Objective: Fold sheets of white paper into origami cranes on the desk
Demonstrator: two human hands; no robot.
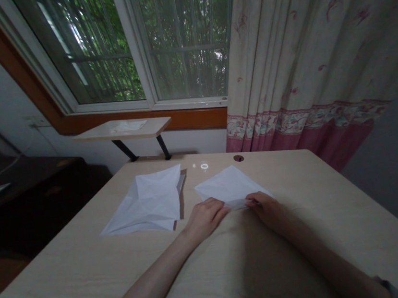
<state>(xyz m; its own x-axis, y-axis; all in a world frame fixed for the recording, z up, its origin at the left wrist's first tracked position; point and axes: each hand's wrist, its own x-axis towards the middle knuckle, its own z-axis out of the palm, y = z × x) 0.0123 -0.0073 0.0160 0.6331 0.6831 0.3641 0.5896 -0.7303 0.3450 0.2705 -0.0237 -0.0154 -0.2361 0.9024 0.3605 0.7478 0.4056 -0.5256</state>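
Observation:
A white sheet of thin paper (pixel 230 183) lies on the desk with one corner pointing away from me. Its near edge is folded up into a narrow strip between my hands. My left hand (pixel 207 215) is closed on the left end of that folded edge, fingers bent over it. At the right end my right hand (pixel 264 207) pinches the same edge. To the left, beside my left hand, rests a loose stack of creased white sheets (pixel 154 198), some corners lifting off the desk.
The pale wooden desk (pixel 91 273) has a round cable hole (pixel 238 158) near its back edge. A small raised shelf (pixel 159 123) on dark legs stands at the back left, with white paper (pixel 129 126) on it. Behind are a window and a floral curtain (pixel 282 61).

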